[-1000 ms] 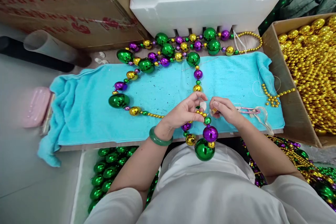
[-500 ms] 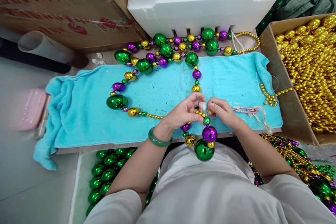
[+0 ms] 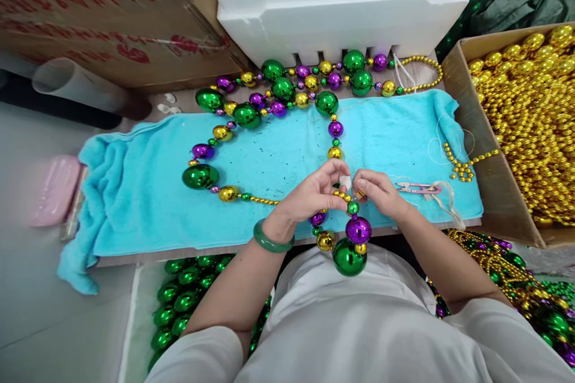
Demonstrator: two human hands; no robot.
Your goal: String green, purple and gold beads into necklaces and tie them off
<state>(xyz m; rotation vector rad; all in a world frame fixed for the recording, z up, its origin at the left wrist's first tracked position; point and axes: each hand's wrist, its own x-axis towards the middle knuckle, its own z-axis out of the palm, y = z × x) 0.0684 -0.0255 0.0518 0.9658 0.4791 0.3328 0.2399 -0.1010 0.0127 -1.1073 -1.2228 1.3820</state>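
A long strand of green, purple and gold beads (image 3: 251,114) loops over a turquoise towel (image 3: 148,191) on a narrow board. My left hand (image 3: 314,191), a green bangle at its wrist, pinches the strand near small gold beads. My right hand (image 3: 380,191) pinches a small gold bead right beside it, fingertips almost touching. Below my hands part of the strand hangs off the board's edge, ending in a purple bead (image 3: 358,229) and a large green bead (image 3: 348,256).
A white foam box (image 3: 341,12) of mixed beads stands behind the towel. A cardboard box (image 3: 530,119) of gold beads sits at right, pink snips (image 3: 420,188) lie on the towel near it. A tray of green beads (image 3: 184,293) lies below left; a pink case (image 3: 56,188) far left.
My hands have drawn slightly closer together, fingertips now nearly meeting at the strand. The view shifted a little; the strand on the towel has not moved.
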